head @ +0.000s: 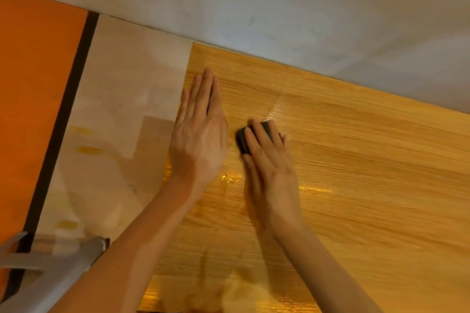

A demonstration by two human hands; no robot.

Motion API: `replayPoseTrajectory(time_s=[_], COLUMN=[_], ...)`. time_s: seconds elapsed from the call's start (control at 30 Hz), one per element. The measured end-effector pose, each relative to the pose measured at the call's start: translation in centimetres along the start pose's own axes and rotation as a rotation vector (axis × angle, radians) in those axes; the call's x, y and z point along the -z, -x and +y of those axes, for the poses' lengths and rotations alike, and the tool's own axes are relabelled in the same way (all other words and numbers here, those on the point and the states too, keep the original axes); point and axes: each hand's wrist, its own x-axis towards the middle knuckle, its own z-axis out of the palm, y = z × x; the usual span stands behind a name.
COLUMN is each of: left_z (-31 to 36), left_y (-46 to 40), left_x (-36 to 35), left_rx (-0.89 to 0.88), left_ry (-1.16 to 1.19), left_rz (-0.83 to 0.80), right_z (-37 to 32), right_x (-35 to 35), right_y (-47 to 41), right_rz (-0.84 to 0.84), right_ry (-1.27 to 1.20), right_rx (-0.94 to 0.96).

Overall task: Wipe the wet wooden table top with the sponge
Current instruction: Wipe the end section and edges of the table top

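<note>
Pressed flat under straight fingers, the dark sponge (245, 141) is held down on the wooden table top (356, 160) by the right hand (269, 168). The fingers are laid over the sponge and are not curled round it; the thumb side is slightly blurred, so it cannot be told whether the thumb touches the sponge edge. Only the far and left parts of the sponge are seen, because the rest is covered by the fingers.

The left hand (199, 134) is placed flat on the table top just beside the sponge, near the left edge of the wood. Its fingers are straight and kept close together, pointing away from the person, and nothing is held in it. The two hands are near each other but apart.

The sponge is found in the left part of the table top, well away from the far edge, where the wood meets a pale grey wall (279, 2). Shiny wet patches are seen on the wood: one just beyond the sponge, others near the wrists and along the near edge of the view.

To the left of the table, a pale tiled floor (114, 109) is visible, and further left an orange surface (33, 84) bordered by a dark strip (63, 122). A grey metal piece (58, 262) is seen at the lower left corner, partly under the left forearm.
</note>
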Motion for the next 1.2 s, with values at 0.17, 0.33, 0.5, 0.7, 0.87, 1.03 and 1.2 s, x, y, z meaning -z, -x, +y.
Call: replayPoseTrajectory(time_s=[0.17, 0.33, 0.5, 0.7, 0.87, 1.03, 1.2], left_z=[0.0, 0.1, 0.1, -0.2, -1.6, -2.2, -2.5], left_y=[-0.2, -0.1, -0.2, 0.5, 6.1, 9.5, 10.5], left_x=[0.2, 0.3, 0.2, 0.2, 0.2, -0.4, -0.5], left_rx=[0.003, 0.008, 0.001, -0.057, -0.092, -0.118, -0.086], left_ry=[-0.010, -0.020, -0.014, 0.087, 0.149, 0.123, 0.137], left_rz=[-0.038, -0.064, -0.039, 0.020, 0.076, 0.138, 0.122], right_z=[2.9, 3.2, 1.0, 2.6, 2.5, -0.9, -0.7], right_x=[1.9, 1.9, 1.4, 2.0, 1.4, -0.2, 0.1], right_y=[-7.1, -8.0, 2.6, -9.6, -9.8, 0.0, -3.8], right_rz=[0.006, 0.147, 0.011, 0.072, 0.095, -0.061, -0.118], right_ry=[0.039, 0.008, 0.069, 0.062, 0.096, 0.022, 0.066], right_rx=[-0.046, -0.205, -0.056, -0.112, -0.081, 0.080, 0.117])
